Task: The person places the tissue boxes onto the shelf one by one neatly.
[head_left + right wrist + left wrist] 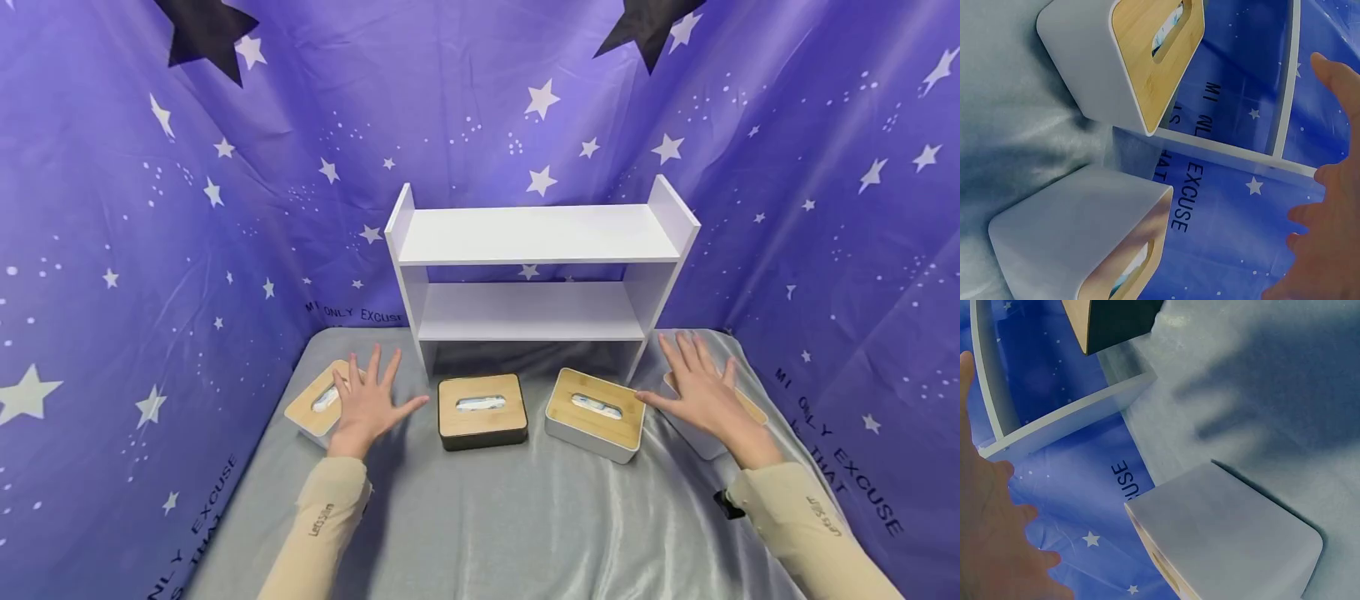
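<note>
Fingers spread, my left hand [367, 412] hovers above a tissue box with a wooden lid and pale sides [303, 412] at the far left. Over the far-right tissue box [699, 439] my right hand [703, 398] is likewise spread, covering much of that box in the head view. Neither hand holds anything. Between the hands sit a black tissue box [483, 425] with a wooden lid and a white one [592, 429], turned at an angle. Tissue shows in the lid slots. Both wrist views show the hands apart from the boxes' sides.
A white two-tier shelf [540, 233] stands behind the boxes at the back of the table, which has a grey cloth [495, 525] over it. Purple curtains with stars [480, 100] enclose the back and both sides. Only tissue boxes stand before the shelf.
</note>
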